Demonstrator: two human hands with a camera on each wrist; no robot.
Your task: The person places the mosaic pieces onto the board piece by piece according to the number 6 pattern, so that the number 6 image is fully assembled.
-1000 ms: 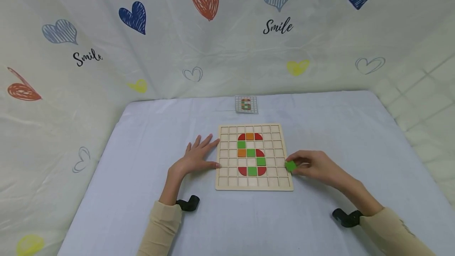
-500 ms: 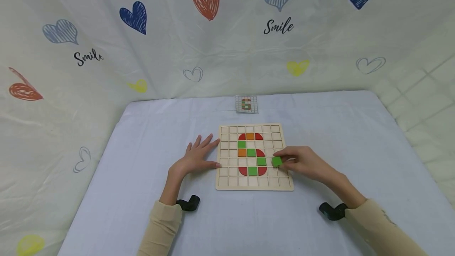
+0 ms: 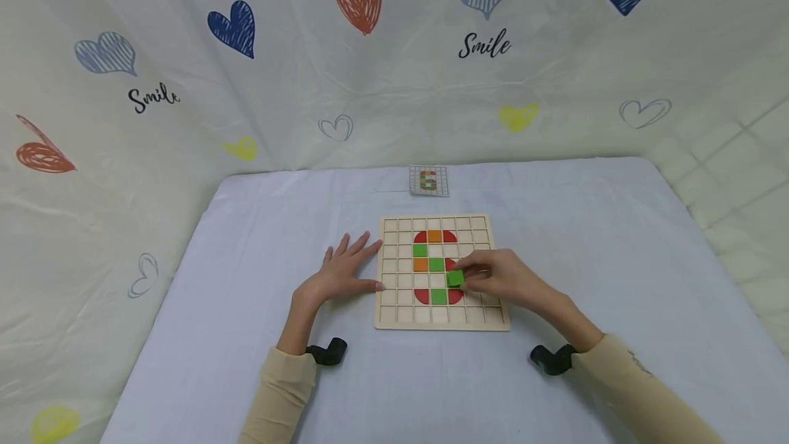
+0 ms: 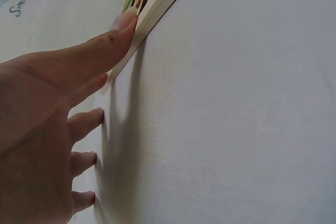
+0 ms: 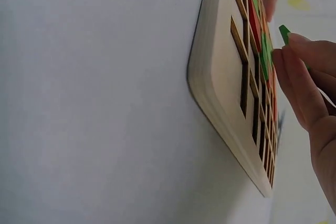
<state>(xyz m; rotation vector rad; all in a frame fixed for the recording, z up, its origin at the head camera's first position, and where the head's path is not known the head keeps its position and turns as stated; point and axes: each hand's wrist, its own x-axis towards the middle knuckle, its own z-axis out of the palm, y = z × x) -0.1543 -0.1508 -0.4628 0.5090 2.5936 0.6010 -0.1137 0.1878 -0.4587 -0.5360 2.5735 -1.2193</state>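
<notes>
A wooden grid board (image 3: 478, 225) lies on the white-covered table. Red, orange and green tiles in its cells form a 6-like figure; one of them is an orange tile (image 3: 420, 264). My right hand (image 3: 514, 281) pinches a green square tile (image 3: 455, 278) between thumb and fingers over the right side of that figure. In the right wrist view this tile (image 5: 284, 34) is tilted and raised off the board. My left hand (image 3: 339, 276) has spread fingers, its thumb (image 4: 123, 24) touching the board's left edge. The cell under the held tile is hidden.
A small card (image 3: 429, 181) printed with a gridded 6 pattern lies behind the board near the table's far edge. A white curtain (image 3: 407, 81) with hearts hangs behind. Black wrist cameras (image 3: 553, 360) sit at both sleeves.
My right hand has carried the green tile leftward from the board's right edge to above the tile figure. The left hand has stayed at the board's left edge.
</notes>
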